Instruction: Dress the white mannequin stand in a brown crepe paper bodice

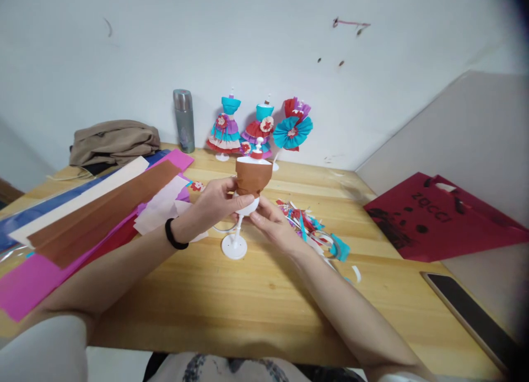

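Observation:
Between my hands stands a small white dress-form mannequin (235, 246) on a round base, tilted slightly to the right. Brown crepe paper (253, 175) wraps its chest, and a red band circles its neck. My left hand (221, 203) grips the form at the waist, its thumb across the front below the brown paper. From the right, my right hand (270, 219) closes on the lower edge of the white torso, with some fingers hidden behind it. Behind the form stand three finished-looking mannequins, including one in a tiered paper dress (225, 131) and one with a blue pleated fan (292, 133).
Crepe paper strips (107, 211) in several colours lie at left, near a folded brown cloth (113, 142) and a grey flask (184, 120). Paper scraps (303, 219) and a tape roll are right of my hands. Farther right are a red bag (438, 219) and a phone (467, 316).

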A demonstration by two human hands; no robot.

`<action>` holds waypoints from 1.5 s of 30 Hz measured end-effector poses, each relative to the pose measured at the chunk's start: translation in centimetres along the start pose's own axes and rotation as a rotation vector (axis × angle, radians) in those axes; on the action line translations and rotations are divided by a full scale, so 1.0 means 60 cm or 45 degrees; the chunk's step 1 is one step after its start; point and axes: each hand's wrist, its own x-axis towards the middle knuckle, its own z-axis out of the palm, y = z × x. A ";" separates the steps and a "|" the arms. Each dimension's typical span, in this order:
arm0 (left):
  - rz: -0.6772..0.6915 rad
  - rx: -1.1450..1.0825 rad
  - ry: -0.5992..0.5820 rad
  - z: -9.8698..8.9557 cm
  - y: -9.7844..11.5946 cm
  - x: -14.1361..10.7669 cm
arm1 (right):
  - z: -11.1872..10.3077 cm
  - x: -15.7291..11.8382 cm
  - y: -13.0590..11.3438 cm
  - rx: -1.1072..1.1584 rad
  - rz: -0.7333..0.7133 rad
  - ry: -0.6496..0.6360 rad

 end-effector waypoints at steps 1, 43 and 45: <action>0.048 0.056 0.015 0.002 0.000 0.002 | -0.004 0.001 -0.002 -0.046 -0.031 -0.007; 0.147 0.448 0.230 0.053 0.025 -0.009 | 0.009 0.014 -0.145 -1.475 -0.915 0.717; 0.167 0.443 0.225 0.053 0.023 -0.008 | 0.010 0.016 -0.147 -1.546 -0.957 0.718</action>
